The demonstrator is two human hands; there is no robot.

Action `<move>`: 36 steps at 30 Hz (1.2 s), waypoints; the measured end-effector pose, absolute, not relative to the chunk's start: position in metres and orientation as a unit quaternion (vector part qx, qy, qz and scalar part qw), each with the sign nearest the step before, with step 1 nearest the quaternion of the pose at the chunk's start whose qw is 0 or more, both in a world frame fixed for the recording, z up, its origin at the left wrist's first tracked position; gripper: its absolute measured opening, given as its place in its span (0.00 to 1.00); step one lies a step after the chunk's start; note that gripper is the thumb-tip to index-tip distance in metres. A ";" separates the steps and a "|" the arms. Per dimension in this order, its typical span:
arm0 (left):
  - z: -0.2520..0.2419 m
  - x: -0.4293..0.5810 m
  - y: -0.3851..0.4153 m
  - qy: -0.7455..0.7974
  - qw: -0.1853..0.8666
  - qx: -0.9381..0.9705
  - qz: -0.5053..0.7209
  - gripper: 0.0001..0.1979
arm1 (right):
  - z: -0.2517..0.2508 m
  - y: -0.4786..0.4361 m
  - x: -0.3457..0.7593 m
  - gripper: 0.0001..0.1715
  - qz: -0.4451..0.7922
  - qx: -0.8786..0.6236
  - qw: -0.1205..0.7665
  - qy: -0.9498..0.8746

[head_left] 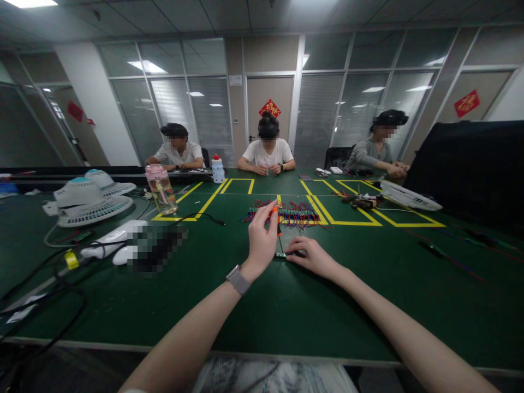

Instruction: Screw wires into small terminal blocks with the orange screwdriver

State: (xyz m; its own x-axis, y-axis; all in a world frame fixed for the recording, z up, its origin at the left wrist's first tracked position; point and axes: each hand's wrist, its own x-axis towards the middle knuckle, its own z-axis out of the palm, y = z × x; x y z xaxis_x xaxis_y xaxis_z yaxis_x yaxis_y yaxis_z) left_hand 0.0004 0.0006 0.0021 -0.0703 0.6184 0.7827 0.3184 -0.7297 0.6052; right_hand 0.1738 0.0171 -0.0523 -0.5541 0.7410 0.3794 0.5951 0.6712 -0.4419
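My left hand, with a watch on the wrist, is closed round the orange handle of a small screwdriver held upright, its tip down on a small dark part on the green table. My right hand lies beside it, fingers pressed on that part. Just beyond lies a row of small boards with red and blue wires.
Left: two white fans, a pink-lidded bottle, white devices and black cables. Yellow tape rectangles mark the table. A white fan and tools lie at the right. Three people sit at the far side. A dark panel stands right.
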 end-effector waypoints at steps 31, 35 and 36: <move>0.004 0.001 -0.003 0.397 0.062 0.652 0.643 0.10 | -0.053 0.018 0.176 0.09 0.142 -0.381 0.273 -0.872; 0.002 0.000 0.000 0.372 0.101 0.656 0.649 0.17 | -0.052 0.018 0.176 0.08 0.143 -0.382 0.276 -0.871; 0.001 0.000 0.002 0.365 0.112 0.656 0.651 0.18 | -0.052 0.018 0.176 0.08 0.144 -0.382 0.276 -0.870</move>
